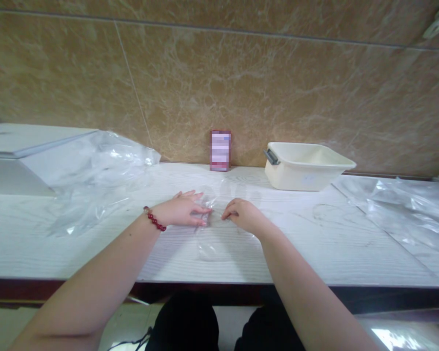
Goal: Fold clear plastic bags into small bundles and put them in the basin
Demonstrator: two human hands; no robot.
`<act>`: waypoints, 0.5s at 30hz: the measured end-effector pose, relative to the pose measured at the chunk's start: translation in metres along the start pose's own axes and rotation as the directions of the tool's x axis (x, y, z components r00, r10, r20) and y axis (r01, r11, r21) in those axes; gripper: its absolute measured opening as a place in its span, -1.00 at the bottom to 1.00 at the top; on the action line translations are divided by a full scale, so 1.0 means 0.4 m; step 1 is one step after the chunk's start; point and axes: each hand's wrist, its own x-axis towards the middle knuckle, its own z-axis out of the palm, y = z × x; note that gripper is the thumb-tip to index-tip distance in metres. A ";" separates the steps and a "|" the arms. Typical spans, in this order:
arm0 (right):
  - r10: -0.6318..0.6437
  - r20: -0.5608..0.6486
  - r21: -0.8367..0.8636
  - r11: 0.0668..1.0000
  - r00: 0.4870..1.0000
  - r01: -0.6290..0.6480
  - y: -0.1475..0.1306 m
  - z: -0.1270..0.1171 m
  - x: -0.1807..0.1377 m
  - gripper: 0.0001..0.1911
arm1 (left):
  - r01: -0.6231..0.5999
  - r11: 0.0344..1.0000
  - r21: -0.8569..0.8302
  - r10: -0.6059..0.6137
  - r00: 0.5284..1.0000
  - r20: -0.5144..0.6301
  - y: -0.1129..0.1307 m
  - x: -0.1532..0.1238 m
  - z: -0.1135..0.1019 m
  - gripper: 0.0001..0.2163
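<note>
A clear plastic bag [208, 251] lies flat on the white wood-grain table [296, 263] in front of me, its outline faint against the surface. My left hand [185, 209], with a red bead bracelet [154, 219] at the wrist, rests on the bag's left side with fingers stretched out. On the other side, my right hand [244, 214] has its thumb and fingers pinched together at the bag. The small bit of film between those fingertips is hard to make out.
Crumpled clear plastic bags [95, 195] lie at left beside a white box [36, 141]. More clear plastic [406, 209] spreads at right. A cream plastic bin [302, 175] with a grey handle and an upright phone [220, 151] stand by the brown marbled wall [219, 87].
</note>
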 end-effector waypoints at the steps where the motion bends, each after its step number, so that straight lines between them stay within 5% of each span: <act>1: 0.000 -0.004 0.002 1.000 1.000 0.000 0.000 0.000 0.000 -0.68 | 0.034 0.999 0.001 -0.034 0.999 0.017 0.004 -0.001 0.000 -0.49; 12: 0.080 -0.101 -0.004 0.997 0.992 -0.080 -0.008 0.004 -0.007 -0.60 | 0.173 0.984 -0.038 -0.166 0.976 0.140 0.018 -0.007 0.009 -0.41; 15: 0.126 -0.098 -0.024 0.991 0.987 -0.129 -0.007 0.003 -0.005 -0.73 | 0.169 0.984 -0.049 -0.161 0.976 0.144 0.014 -0.006 0.013 -0.40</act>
